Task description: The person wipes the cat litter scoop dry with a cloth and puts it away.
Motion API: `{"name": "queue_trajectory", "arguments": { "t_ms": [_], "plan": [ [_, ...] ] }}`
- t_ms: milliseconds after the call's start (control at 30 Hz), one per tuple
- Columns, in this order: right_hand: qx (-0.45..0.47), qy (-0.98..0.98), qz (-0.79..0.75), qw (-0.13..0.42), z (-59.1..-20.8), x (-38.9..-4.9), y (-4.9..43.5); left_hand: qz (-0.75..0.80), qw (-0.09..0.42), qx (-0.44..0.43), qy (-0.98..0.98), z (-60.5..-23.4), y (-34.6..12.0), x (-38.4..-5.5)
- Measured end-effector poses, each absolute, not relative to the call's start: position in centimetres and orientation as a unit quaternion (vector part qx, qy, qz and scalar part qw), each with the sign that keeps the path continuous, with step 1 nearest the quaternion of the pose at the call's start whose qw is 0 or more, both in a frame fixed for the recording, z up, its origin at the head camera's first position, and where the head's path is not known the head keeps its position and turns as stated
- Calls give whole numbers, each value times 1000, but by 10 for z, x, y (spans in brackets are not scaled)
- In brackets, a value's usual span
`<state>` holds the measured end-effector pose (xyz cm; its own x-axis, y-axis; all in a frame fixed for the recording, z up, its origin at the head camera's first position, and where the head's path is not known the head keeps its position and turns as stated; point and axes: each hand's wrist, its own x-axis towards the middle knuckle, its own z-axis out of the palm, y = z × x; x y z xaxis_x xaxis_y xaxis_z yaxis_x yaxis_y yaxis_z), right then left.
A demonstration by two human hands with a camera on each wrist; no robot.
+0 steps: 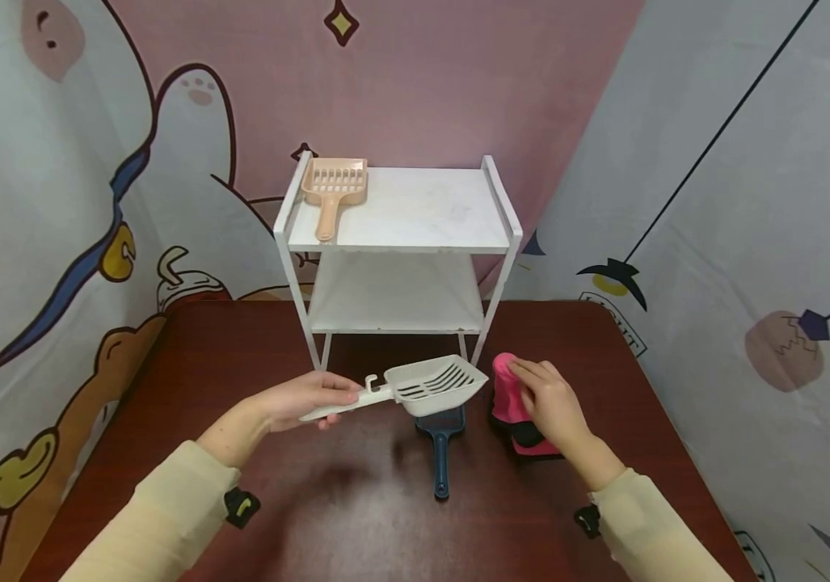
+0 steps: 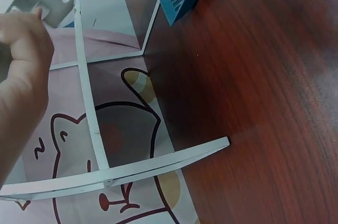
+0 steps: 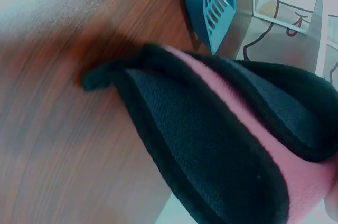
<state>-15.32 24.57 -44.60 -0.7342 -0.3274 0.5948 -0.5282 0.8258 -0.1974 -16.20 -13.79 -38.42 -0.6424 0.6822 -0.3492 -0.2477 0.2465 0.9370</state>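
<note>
In the head view, my left hand (image 1: 316,400) grips the handle of a white slotted litter scoop (image 1: 440,384), held above the table. A blue litter scoop (image 1: 441,461) lies under it on the table, handle toward me. My right hand (image 1: 549,400) pinches the top of a pink fabric piece with dark edging (image 1: 507,392); its exact kind is unclear. The right wrist view shows its dark lining (image 3: 206,145) and a pink band between folds. In the left wrist view, the left hand (image 2: 24,49) and white scoop are partly cut off at the edge.
A white two-tier shelf (image 1: 429,210) stands at the back of the dark wooden table (image 1: 240,501). On its top left lies a beige litter scoop (image 1: 329,210). Cartoon-printed curtains (image 1: 444,81) hang behind and along the sides.
</note>
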Motion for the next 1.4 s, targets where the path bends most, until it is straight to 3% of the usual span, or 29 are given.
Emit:
{"name": "queue_trajectory", "arguments": {
  "t_ms": [1400],
  "plan": [
    [224, -921, 181, 262, -448, -153, 252, 635, 309, 192, 681, -289, -135, -189]
  ]
}}
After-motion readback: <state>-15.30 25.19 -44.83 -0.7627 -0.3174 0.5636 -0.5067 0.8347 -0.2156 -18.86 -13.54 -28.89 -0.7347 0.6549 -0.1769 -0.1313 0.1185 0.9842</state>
